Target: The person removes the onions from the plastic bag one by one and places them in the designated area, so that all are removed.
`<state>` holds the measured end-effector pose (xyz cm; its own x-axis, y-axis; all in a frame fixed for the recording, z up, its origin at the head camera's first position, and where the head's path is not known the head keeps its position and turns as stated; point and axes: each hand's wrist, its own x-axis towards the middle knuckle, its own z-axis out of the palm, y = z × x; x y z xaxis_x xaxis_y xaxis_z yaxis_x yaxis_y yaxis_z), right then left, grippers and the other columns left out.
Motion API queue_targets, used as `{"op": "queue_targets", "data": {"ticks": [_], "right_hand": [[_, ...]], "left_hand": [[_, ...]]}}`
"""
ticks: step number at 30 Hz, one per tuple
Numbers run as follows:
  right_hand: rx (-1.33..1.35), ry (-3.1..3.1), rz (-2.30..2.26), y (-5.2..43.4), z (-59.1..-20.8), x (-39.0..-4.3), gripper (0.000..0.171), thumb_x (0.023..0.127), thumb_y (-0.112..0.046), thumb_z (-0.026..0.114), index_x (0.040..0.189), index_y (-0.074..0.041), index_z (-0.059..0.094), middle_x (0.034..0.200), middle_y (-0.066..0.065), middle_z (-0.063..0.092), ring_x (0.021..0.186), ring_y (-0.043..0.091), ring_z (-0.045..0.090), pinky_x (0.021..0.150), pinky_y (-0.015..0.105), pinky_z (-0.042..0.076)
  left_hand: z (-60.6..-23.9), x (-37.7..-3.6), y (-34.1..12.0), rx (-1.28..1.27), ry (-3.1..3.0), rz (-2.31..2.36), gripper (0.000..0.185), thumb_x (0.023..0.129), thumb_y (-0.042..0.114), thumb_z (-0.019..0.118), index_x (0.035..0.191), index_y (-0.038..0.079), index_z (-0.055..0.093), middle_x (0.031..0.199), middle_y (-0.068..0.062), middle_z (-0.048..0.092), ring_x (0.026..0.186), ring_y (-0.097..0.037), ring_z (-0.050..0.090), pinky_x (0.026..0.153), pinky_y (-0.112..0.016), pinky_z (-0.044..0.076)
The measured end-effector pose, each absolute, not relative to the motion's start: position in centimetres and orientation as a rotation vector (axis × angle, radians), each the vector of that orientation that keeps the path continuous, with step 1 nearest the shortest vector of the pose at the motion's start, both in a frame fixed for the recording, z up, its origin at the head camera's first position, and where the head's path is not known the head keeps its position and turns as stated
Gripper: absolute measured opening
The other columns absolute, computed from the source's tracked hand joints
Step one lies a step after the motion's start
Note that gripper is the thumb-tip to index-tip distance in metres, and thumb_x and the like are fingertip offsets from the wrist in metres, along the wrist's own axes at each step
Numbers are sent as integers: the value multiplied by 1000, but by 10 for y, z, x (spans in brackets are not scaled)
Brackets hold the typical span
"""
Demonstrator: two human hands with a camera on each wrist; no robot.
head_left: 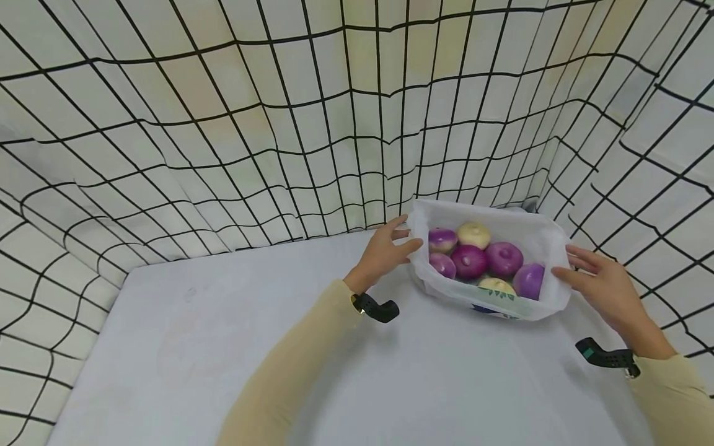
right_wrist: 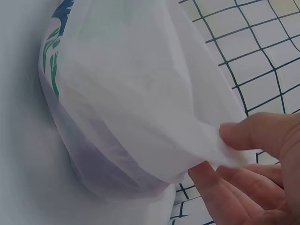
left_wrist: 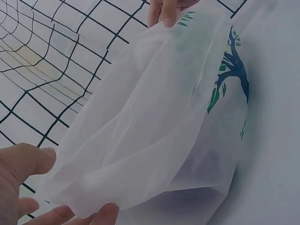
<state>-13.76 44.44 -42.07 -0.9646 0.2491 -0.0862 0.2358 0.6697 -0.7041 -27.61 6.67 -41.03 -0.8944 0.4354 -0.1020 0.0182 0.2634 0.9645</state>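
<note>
White plastic bag (head_left: 524, 308) of onions (head_left: 468, 261) near the bench's far right corner, one hand at each end.
Both grips are clamped on its rim: left hand (head_left: 383, 252) at the left end, right hand (head_left: 605, 288) at the right, thumbs opposite fingers. Only the head view looks into the mouth, showing purple and pale onions heaped together, the front ones partly covered by the bag's near wall. Both wrist views show the outside instead; the left one gives a fuller look at a blue tree print (left_wrist: 234, 70) with green leaves. Black netting (head_left: 351, 91) stands just past the far edge of the white bench (head_left: 184, 347) and runs close along the right side, hemming in that corner.
</note>
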Motion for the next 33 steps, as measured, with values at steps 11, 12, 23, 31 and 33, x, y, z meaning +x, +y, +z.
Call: {"op": "queue_targets", "data": {"ticks": [11, 12, 23, 31, 33], "right_hand": [[-491, -2858, 1239, 438, -418, -136, 85, 102, -50, 60, 164, -6, 22, 159, 32, 40, 136, 57, 50, 103, 73, 44], [-498, -2859, 1244, 439, -418, -136, 86, 102, -51, 60, 164, -7, 22, 159, 31, 40, 136, 56, 50, 104, 72, 44], [-481, -2862, 1198, 437, -420, -134, 81, 102, -48, 59, 163, -5, 26, 156, 30, 45, 130, 52, 56, 100, 60, 50], [-458, -2830, 1234, 429, -420, -133, 80, 103, -44, 62, 163, -3, 27, 156, 33, 44, 127, 51, 58, 87, 43, 61], [-451, -2839, 1220, 427, -420, -133, 80, 103, -44, 61, 163, -3, 27, 156, 33, 44, 126, 50, 60, 88, 44, 62]], "left_hand": [[-412, -277, 81, 372, 2310, 1610, 74, 96, 14, 70, 161, 14, 36, 151, -19, 57, 130, -33, 65, 92, -38, 63], [-412, -277, 81, 371, 2316, 1606, 72, 97, 13, 68, 161, 14, 36, 151, -19, 57, 131, -33, 65, 92, -38, 63], [-413, -272, 71, 396, 2276, 1626, 71, 94, 4, 60, 161, 17, 38, 147, -19, 60, 125, -32, 67, 89, -40, 63], [-413, -263, 58, 404, 2214, 1655, 74, 93, 1, 61, 161, 18, 37, 147, -19, 58, 121, -34, 68, 88, -41, 64], [-412, -261, 54, 404, 2203, 1659, 74, 93, 2, 61, 161, 19, 37, 148, -19, 58, 120, -34, 69, 88, -42, 64]]}}
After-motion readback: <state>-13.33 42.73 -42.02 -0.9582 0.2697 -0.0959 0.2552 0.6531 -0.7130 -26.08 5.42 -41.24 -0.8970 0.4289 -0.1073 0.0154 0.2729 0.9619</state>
